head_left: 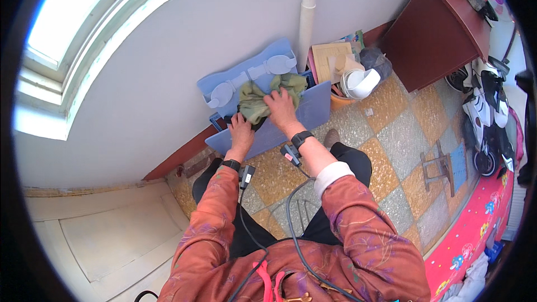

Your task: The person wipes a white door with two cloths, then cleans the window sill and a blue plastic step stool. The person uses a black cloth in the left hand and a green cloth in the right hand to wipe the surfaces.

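Observation:
A blue plastic storage box [268,132] stands against the wall in front of me, its blue lid [247,76] tipped up at the back. Crumpled olive-green cloth [251,107] bulges out of its opening. My right hand [282,109] is on the green cloth, fingers curled into its folds. Lower and to the left, my left hand [241,132] reaches over the front edge, its fingertips by the cloth and a dark fabric [259,125]. The tips are partly hidden, so its grip is unclear. What lies deeper in the box is hidden.
A white plastic pipe [307,29] leans on the wall beside an orange bucket [346,101] of white items. Right of these are a dark plastic bag [375,63] and a dark red cabinet [432,29]. A small folding stool [444,167] and toy motorbike [486,121] stand farther right.

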The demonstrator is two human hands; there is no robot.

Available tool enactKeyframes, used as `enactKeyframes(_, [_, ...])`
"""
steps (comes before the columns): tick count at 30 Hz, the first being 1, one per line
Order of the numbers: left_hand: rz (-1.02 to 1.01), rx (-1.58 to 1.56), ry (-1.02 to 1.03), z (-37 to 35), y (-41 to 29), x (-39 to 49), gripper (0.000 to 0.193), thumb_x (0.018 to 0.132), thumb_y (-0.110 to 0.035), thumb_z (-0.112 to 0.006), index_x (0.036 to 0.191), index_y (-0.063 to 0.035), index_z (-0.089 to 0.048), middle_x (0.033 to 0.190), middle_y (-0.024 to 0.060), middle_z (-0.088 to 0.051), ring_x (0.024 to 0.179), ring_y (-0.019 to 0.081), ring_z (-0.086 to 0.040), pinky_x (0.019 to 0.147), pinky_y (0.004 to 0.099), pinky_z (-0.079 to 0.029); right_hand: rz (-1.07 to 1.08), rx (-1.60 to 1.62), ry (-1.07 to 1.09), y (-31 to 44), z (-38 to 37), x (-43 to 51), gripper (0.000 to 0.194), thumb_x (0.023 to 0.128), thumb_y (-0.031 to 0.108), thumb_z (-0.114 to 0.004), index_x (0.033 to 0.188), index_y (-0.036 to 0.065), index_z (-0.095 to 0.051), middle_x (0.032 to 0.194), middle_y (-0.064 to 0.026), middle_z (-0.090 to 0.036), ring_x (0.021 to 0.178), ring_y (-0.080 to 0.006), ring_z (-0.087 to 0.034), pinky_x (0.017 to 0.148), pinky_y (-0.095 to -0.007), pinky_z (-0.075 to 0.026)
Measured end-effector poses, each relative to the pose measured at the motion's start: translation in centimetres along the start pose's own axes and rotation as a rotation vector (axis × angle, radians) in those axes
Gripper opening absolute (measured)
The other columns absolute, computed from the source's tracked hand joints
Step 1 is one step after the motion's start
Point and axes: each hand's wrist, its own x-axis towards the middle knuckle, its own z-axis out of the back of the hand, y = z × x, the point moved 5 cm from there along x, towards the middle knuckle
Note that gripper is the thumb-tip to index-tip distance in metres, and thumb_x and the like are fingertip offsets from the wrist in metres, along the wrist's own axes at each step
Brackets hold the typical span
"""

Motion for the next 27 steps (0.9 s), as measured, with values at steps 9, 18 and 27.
enactKeyframes(9, [0.008,-0.108,-0.056,1.3,-1.4,0.4,0.066,0.070,0.005,-0.063,0.131,-0.0194,-0.058,0.132,0.0118,-0.047,0.127,0.0371,-0.040,0.098,0.0529,-0.037,-0.459,-0.036,-0.425,-4.1,4.6,-0.6,0.041,0.063,-0.005,-0.070,0.101,0.005,-0.056,0.106,-0.0157,-0.053,0.098,-0.0389,-0.049,0.087,-0.0467,-0.043])
enactKeyframes(18, [-0.321,-0.095,0.011,2.4,-4.9,3.8,0.061,0.069,0.004,-0.065,0.127,-0.0089,-0.057,0.121,0.0118,-0.054,0.117,0.0336,-0.049,0.093,0.0471,-0.040,-0.279,0.185,-0.398,-6.2,4.0,-3.0,0.036,0.071,0.000,-0.067,0.105,0.006,-0.055,0.107,-0.0160,-0.055,0.098,-0.0412,-0.051,0.088,-0.0470,-0.043])
enactKeyframes(27, [-0.524,-0.149,0.071,1.8,-10.2,7.4,0.069,0.065,0.006,-0.065,0.131,-0.0129,-0.058,0.120,0.0121,-0.054,0.113,0.0339,-0.050,0.093,0.0463,-0.043,-1.038,0.488,-0.497,-14.8,0.0,-8.0,0.060,0.079,0.012,-0.073,0.131,-0.002,-0.045,0.136,-0.0251,-0.039,0.123,-0.0480,-0.045,0.104,-0.0536,-0.036])
